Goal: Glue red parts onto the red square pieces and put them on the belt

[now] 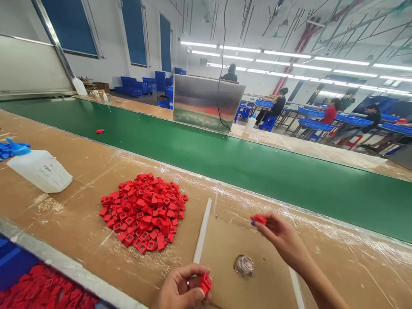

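Note:
Near the front edge, my left hand (184, 286) is closed around a small red plastic block (206, 283) with an opening in its face. To the right, my right hand (283, 236) pinches a red piece with a bit of blue (259, 219) between thumb and fingers, above the cardboard. A small round whitish lump (243, 265) sits on the cardboard sheet (222, 244) between the two hands. Left of them lies a large heap of similar red blocks (144, 210) on the tabletop.
A green conveyor belt (193, 146) runs across behind the table, carrying one red and blue piece (100, 131). A white bottle (41, 171) lies at left near blue parts (8, 150). A bin of red parts (48, 287) stands at lower left. Other people sit farther back.

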A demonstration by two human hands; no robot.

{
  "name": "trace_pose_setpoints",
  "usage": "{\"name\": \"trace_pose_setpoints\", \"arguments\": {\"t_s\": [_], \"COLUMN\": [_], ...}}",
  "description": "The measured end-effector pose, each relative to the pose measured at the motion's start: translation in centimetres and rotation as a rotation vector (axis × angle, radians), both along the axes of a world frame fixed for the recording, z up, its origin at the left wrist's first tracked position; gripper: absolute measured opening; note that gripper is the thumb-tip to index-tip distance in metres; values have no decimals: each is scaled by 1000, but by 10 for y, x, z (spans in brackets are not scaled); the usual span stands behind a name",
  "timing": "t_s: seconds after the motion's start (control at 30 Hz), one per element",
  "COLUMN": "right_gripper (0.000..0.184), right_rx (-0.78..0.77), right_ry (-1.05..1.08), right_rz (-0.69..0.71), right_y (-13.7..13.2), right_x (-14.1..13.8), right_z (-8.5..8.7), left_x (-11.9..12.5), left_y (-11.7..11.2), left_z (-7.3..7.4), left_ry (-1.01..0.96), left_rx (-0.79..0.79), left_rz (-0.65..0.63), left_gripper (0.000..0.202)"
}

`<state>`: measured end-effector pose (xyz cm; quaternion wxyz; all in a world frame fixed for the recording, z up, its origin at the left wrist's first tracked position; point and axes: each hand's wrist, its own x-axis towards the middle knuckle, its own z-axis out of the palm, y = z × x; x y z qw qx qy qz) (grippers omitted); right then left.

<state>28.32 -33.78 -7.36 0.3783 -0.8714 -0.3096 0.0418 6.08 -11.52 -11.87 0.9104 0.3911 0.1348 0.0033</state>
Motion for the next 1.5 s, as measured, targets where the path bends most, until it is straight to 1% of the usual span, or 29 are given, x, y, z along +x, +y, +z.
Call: {"name": "trace_pose_setpoints", "arguments": {"t_s": [0.07,0.13,0.2,0.3,0.5,0.63,0.87,1.23,1.37,1.5], "right_gripper": [37,33,29,25,21,19,20,26,24,23], "right_rx": [126,209,222,182,93,48,-2,-46,-49,-62], "right_ry": [91,139,127,58,-16,-72,-158,-165,-186,-176], "right_rz": [-53,-106,-116,-71,-40,-36,-26,0,3,5], "right_y": [-31,-52,-61,-60,-48,-43,-36,-29,-28,-28], "right_x": [-34,-61,-78,-91,-97,-97,-97,-97,-97,-98], "right_z": [-5,-11,-16,-17,-8,-7,-6,-7,-7,-6], "left_x": [0,0,0,2,7,9,8,6,4,4], "left_y": [-2,-6,-12,-19,-16,-16,-17,-17,-18,-17], "left_z": [4,9,13,14,12,13,15,11,11,9], "left_ry": [-8,0,6,-7,5,4,-14,-39,-45,-47], "left_rx": [40,71,94,118,139,134,152,157,171,140], "left_rz": [0,1,-14,-55,-98,-103,-111,-110,-107,-111], "left_gripper": [46,41,39,38,30,31,30,29,31,34]}}
